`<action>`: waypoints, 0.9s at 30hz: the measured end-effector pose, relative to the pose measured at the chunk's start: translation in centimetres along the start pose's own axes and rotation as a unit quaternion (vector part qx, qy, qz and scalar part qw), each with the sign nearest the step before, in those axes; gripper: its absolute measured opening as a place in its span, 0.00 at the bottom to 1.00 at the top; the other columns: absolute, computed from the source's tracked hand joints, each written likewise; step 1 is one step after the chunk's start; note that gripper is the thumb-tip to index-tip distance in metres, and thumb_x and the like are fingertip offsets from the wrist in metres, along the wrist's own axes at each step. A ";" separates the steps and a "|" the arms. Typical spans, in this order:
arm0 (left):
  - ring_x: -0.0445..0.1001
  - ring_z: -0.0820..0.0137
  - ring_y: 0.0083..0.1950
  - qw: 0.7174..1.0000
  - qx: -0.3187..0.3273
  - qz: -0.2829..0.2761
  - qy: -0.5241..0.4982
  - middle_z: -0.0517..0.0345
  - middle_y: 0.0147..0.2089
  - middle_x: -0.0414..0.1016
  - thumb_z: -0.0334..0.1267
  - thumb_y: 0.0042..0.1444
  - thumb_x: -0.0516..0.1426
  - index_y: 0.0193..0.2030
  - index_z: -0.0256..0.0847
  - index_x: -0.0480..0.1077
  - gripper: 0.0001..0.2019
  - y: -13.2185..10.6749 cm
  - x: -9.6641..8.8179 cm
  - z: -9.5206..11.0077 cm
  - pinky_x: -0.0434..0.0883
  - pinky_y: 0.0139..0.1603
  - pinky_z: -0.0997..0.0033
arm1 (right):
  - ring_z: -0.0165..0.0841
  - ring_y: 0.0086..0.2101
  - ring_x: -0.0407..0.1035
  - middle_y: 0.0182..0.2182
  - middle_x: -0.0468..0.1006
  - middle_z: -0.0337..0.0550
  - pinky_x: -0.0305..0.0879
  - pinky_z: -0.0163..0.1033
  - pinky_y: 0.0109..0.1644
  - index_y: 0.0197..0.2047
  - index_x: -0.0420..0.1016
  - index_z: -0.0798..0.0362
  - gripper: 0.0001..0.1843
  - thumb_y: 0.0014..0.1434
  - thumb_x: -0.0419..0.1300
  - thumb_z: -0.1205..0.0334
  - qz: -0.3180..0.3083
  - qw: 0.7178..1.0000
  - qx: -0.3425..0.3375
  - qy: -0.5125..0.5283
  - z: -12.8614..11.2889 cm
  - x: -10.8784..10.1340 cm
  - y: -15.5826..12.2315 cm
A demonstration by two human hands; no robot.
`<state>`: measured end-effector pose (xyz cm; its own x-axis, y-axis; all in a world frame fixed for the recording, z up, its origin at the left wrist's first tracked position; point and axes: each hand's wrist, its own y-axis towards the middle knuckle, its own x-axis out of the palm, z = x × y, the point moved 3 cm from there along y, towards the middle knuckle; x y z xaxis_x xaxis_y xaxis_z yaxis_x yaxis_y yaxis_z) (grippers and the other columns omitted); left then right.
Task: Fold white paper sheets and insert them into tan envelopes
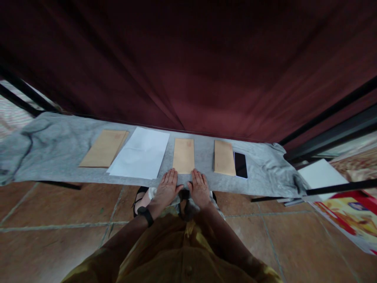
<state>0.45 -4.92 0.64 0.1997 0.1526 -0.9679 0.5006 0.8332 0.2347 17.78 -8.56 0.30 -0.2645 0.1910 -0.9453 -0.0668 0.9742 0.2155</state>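
A single brown paper envelope (183, 156) lies flat before me, its short side towards my body. My left hand (169, 185) rests flat, fingers stretched, the fingertips at the envelope's near left corner. At the near right corner, my right hand (200, 188) lies flat in the same way, fingers out. Neither hand grips anything. To the left is a stack of white paper sheets (140, 153), and beyond it a pile of brown envelopes (103, 149). On the right lie more brown envelopes (224, 158), beside a dark-screened phone (240, 165).
A grey cloth (203, 157) covers the narrow table. Behind it hangs a dark red curtain (188, 78). Black metal bars (341, 188) stand at both ends. A red and yellow printed box (353, 216) is at the lower right, over the tiled floor (250, 236).
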 end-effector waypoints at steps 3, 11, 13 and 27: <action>0.56 0.49 0.76 1.000 0.005 0.009 -0.005 0.29 0.72 0.60 0.50 0.69 0.49 0.70 0.22 0.60 0.33 0.3 0.0 0.4 0.58 0.74 0.46 | 0.44 0.69 0.55 0.70 0.62 0.56 0.49 0.53 0.73 0.73 0.57 0.61 0.30 0.74 0.48 0.55 0.008 1.000 -0.003 -0.003 -0.2 0.0 0.0; 0.53 0.56 0.77 0.998 0.061 -0.010 -0.032 0.43 0.75 0.58 0.45 0.71 0.48 0.73 0.32 0.58 0.28 0.8 0.2 2.2 0.56 0.76 0.50 | 0.44 0.69 0.56 0.69 0.63 0.55 0.50 0.54 0.73 0.72 0.59 0.61 0.28 0.74 0.48 0.59 0.019 1.000 0.002 0.011 -0.1 -0.2 -0.1; 0.53 0.55 0.77 0.997 0.063 -0.015 -0.031 0.43 0.75 0.57 0.44 0.70 0.49 0.73 0.32 0.59 0.29 0.8 0.2 2.2 0.55 0.76 0.49 | 0.43 0.68 0.56 0.69 0.64 0.55 0.50 0.54 0.72 0.72 0.60 0.60 0.27 0.74 0.47 0.60 0.024 0.999 0.004 0.021 -0.1 -0.4 0.1; 0.58 0.55 0.75 0.998 0.059 -0.009 -0.018 0.35 0.73 0.61 0.44 0.70 0.47 0.70 0.26 0.61 0.29 0.4 0.4 1.0 0.58 0.74 0.52 | 0.40 0.69 0.56 0.70 0.64 0.53 0.50 0.53 0.73 0.73 0.58 0.59 0.28 0.75 0.48 0.57 -0.007 0.999 -0.034 0.041 -1.5 0.7 0.8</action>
<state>1.57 -5.11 0.46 0.2194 0.1176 -0.9685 0.6001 0.7664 0.2290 16.14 -7.81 0.14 -0.3405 0.1649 -0.9257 -0.1355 0.9656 0.2218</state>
